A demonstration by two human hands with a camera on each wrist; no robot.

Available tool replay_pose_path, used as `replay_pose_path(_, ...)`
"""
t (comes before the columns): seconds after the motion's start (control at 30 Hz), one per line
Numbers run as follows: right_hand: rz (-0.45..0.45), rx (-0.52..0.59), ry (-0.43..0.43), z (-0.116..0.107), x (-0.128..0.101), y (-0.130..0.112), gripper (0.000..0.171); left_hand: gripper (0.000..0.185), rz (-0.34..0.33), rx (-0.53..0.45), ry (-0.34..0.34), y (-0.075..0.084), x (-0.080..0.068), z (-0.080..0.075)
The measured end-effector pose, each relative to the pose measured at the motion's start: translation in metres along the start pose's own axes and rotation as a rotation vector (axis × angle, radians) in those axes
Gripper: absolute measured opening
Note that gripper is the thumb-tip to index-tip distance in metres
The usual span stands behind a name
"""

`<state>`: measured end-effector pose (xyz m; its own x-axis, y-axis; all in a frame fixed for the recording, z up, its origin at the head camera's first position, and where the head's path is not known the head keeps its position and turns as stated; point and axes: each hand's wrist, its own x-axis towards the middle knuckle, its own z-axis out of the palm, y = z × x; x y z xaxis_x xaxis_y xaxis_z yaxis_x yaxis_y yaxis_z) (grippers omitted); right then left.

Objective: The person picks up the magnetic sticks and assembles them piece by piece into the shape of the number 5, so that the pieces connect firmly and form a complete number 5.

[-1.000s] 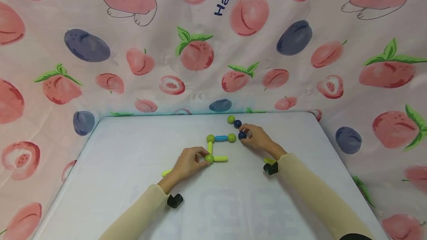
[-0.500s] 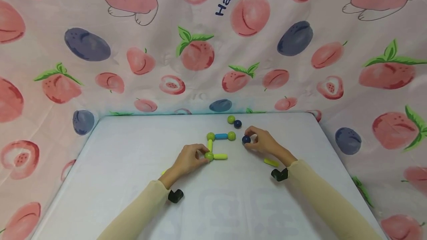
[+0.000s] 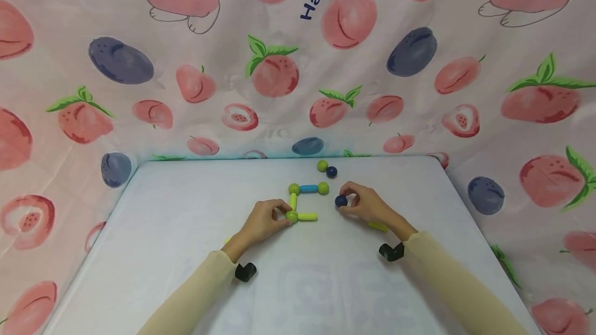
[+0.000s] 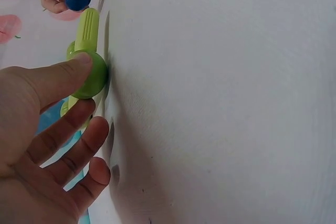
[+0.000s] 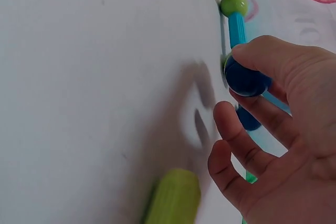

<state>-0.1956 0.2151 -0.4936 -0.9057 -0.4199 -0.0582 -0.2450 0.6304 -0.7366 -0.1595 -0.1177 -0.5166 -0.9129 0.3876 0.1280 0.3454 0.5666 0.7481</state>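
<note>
While both hands work near the table's far edge, the right one carries a dark blue ball toward a part-built frame of rods and balls.

On the white table (image 3: 186,252), the left hand (image 3: 263,224) pinches the green ball (image 3: 292,216) at the frame's near-left corner, thumb and fingers curled round it. From that ball a yellow-green rod (image 3: 308,217) points right, its long axis parallel to the table's far edge, its right end bare. The right hand (image 3: 370,206) is nearer that end and grips the dark blue ball (image 3: 341,200) between thumb and fingertip; the ball lies just up and right of the rod's tip, apart from it. Compared with a second ago, ball and hand have come nearer the person, away from the blue rod (image 3: 309,188).
</note>
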Motion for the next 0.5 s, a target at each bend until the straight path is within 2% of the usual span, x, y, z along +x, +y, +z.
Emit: replay_pose_path(0.5, -0.092, 0.03, -0.052, 0.024, -0.002, -0.01, 0.033, 0.026, 0.016, -0.009, 0.005, -0.003, -0.001, 0.001)
